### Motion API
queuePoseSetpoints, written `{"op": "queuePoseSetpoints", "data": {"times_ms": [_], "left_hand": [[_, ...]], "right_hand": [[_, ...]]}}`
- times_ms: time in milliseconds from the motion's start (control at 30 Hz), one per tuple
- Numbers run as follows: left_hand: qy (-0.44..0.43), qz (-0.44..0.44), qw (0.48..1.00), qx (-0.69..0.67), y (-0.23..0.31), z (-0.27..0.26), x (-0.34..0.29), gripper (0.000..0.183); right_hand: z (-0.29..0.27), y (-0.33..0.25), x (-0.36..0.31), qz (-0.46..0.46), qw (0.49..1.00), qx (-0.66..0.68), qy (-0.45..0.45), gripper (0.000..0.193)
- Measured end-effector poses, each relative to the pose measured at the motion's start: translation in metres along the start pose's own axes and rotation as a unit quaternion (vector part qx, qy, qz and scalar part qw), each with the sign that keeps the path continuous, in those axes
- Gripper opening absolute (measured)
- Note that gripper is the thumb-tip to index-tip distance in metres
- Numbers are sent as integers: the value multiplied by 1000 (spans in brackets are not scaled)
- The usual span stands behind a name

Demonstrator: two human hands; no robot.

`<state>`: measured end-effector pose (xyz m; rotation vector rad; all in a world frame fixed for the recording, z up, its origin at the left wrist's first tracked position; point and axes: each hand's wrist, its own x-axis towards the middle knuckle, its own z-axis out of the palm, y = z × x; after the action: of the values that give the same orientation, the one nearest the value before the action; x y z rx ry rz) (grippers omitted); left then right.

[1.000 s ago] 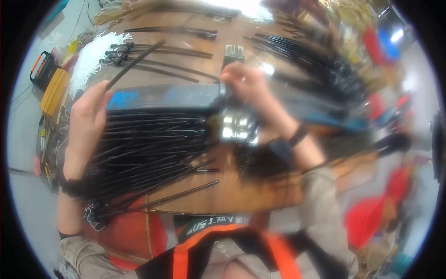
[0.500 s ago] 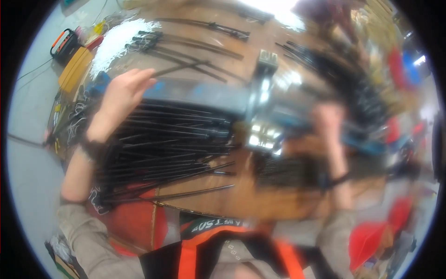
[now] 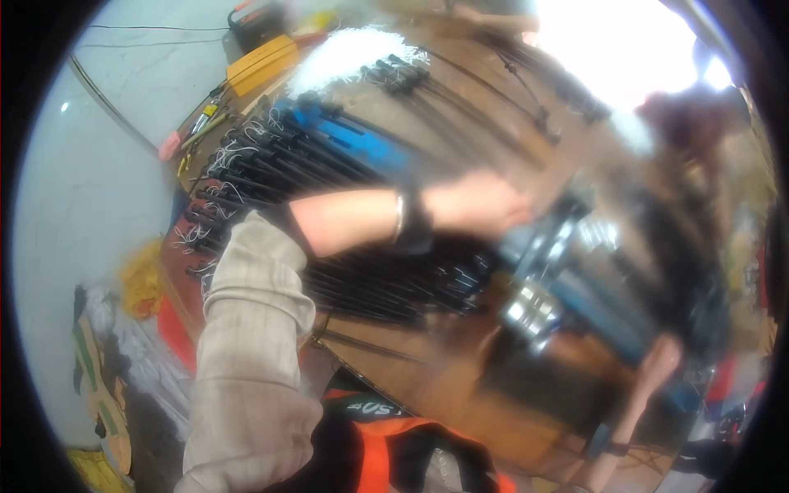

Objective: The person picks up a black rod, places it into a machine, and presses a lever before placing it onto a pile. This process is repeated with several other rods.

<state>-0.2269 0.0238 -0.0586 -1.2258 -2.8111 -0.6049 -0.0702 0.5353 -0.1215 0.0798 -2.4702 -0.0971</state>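
My left hand [image 3: 489,204] reaches across the bench, its blurred fingers beside a shiny metal fixture [image 3: 532,308]. Motion smears them too much to tell whether they hold anything. My right hand [image 3: 660,360] is at the right, by the far end of a blue rail [image 3: 604,312]; its fingers are blurred too. The rail's left part [image 3: 345,135] shows beyond my left forearm. Under and in front of that forearm lies a dense row of thin black rods [image 3: 370,287], with white cords at their left ends.
More black rods [image 3: 460,99] lie at the back, near a white heap of thin strips [image 3: 353,57]. A yellow box [image 3: 263,64] stands at the far left. Another person's arm [image 3: 497,20] shows at the top. A dark flat patch [image 3: 534,378] lies near the bench's front.
The view has turned. My left hand has moved from the rail's left end rightward to the metal fixture. My right hand has moved farther right and nearer, toward the rail's other end.
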Motion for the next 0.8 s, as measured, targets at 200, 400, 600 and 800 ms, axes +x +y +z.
{"op": "queuePoseSetpoints", "data": {"times_ms": [200,400,600,800], "left_hand": [[26,-7,999,-21,-1,10,1,29],[121,47,990,-52,-1,14,-5,28],[-6,22,999,24,15,-1,10,26],[34,0,999,28,12,7,1,22]], "right_hand": [[7,0,-2,11,999,8,36,12],[4,7,-3,6,1000,25,13,17],[-32,-57,6,-58,998,17,15,34],[-48,-146,-7,-100,989,111,-8,36]]}}
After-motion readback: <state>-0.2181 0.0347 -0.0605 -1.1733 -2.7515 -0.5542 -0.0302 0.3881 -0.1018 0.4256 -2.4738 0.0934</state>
